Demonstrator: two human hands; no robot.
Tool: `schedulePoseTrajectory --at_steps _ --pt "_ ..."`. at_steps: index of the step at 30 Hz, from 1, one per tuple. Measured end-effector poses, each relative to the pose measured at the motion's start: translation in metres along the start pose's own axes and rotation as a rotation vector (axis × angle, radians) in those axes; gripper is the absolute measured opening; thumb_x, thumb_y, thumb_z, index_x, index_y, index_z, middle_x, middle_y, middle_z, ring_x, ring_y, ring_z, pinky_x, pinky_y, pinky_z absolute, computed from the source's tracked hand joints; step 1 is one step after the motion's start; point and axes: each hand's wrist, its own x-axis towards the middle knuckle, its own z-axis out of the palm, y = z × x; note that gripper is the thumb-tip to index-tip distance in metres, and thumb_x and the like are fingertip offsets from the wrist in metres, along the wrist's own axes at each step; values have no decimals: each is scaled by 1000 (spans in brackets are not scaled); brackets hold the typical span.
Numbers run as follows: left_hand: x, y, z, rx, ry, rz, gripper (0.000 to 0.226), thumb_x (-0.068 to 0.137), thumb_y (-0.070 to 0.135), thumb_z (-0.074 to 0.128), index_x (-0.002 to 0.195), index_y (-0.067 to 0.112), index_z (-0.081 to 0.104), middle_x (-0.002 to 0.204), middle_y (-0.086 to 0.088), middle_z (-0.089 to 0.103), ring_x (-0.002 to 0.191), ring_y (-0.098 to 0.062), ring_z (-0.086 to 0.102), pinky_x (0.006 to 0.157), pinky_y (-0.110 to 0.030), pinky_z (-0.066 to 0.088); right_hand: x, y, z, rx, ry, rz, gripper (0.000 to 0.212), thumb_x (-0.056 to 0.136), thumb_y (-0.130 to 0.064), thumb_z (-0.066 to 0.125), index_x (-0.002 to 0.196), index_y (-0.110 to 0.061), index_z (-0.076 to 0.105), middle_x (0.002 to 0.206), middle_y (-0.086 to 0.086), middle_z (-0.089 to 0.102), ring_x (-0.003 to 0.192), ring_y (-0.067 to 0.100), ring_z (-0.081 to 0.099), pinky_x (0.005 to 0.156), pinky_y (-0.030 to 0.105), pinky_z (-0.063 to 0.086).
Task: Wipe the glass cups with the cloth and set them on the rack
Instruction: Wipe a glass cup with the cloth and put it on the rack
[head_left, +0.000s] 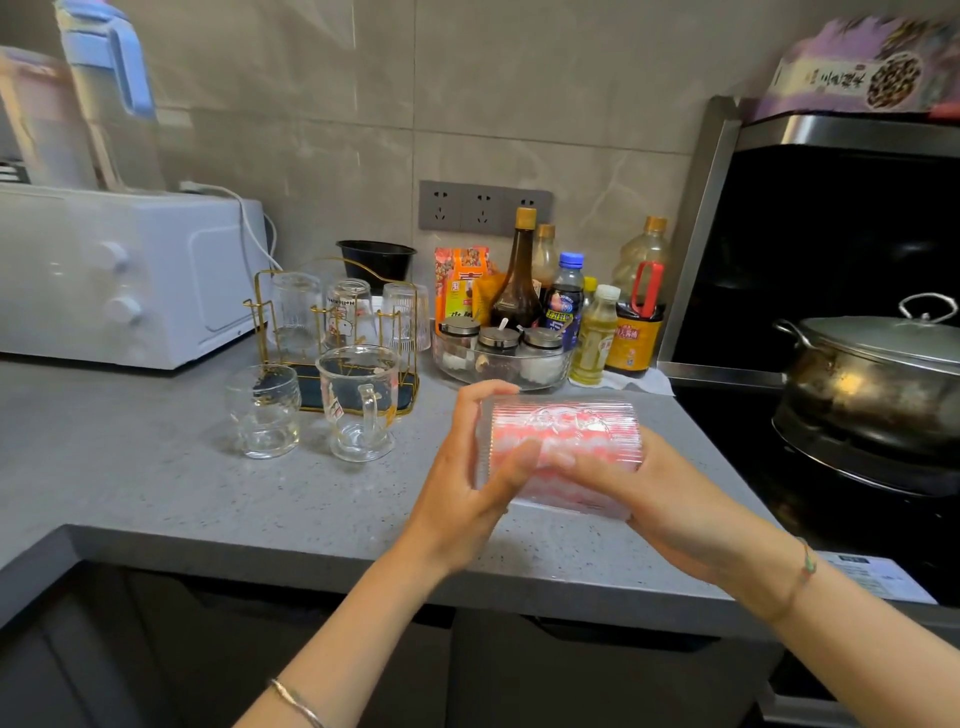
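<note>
I hold a ribbed glass cup (563, 423) on its side above the grey counter (156, 483). A pink and white cloth (571, 501) shows through and below the glass. My left hand (467, 483) grips the cup's left end, thumb across the front. My right hand (670, 499) curls round the right end and holds the cloth against the glass. Behind stands a gold wire rack (260, 317) with three cups upside down on it (296, 312). In front of it stand a round glass (264, 410) and a handled glass mug (358, 402), both upright.
A white microwave (119, 275) fills the left of the counter. Sauce bottles (519, 280) and a glass tray of lidded jars (501, 358) stand at the wall. A lidded steel pot (872, 379) sits on the black stove at right. The counter's front edge runs below my wrists.
</note>
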Motion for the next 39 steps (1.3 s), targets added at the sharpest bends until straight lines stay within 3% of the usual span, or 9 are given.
schedulePoseTrajectory --at_steps 7,11,14,22,26,29,32,36,39 --pt "9 7 4 -230 18 -602 89 69 89 41 136 31 47 123 -5 63 60 -11 67 49 -25 52 3 6 2 -438 -48 -110 29 88 -18 60 114 -31 61 112 -24 67 105 -3 63 86 7 45" --pt "10 -5 9 -167 186 -499 102 62 88 45 134 17 50 115 -13 66 74 -14 69 52 -28 54 6 12 7 -416 -28 -123 29 86 -17 64 112 -29 64 109 -24 69 106 -3 63 90 12 47" --pt "8 -12 8 -126 246 -291 69 68 81 49 106 24 59 94 1 70 88 -18 70 76 -43 57 8 11 10 -286 -16 -103 33 79 -10 70 108 -23 68 106 -12 73 103 5 67 85 14 49" --pt "6 -15 -1 148 176 291 72 88 68 44 120 3 45 112 31 49 101 8 54 84 -7 42 6 -6 8 120 12 52 33 77 -20 59 109 -19 62 104 0 74 96 15 70 75 19 55" --pt "8 -4 -2 60 64 94 77 76 82 38 129 27 39 118 42 46 99 13 56 76 -5 46 8 -7 4 46 67 14 30 76 -23 60 106 -25 61 98 -9 75 92 8 70 73 15 53" --pt "11 3 -1 -173 7 -308 59 78 84 32 123 46 43 113 20 60 69 -6 67 53 -23 52 9 -7 0 -172 58 -11 25 79 -25 59 103 -30 61 96 -21 72 93 -3 67 75 7 48" --pt "16 7 0 -240 33 -499 70 79 78 35 131 33 50 123 2 62 73 -14 67 47 -26 51 9 -5 4 -313 -15 -23 23 87 -21 57 106 -33 59 99 -28 70 98 -6 64 79 6 46" --pt "12 -4 8 -196 190 -394 84 70 81 48 128 20 53 113 -4 66 95 -23 65 61 -29 53 11 0 6 -270 55 -31 24 82 -26 62 105 -30 64 101 -20 72 95 -2 67 75 8 48" --pt "8 -8 9 -114 250 -160 56 75 75 45 101 26 56 80 6 62 80 -22 62 68 -38 47 11 -2 8 -152 67 -15 25 77 -28 61 101 -24 68 100 -10 74 94 4 69 75 11 50"
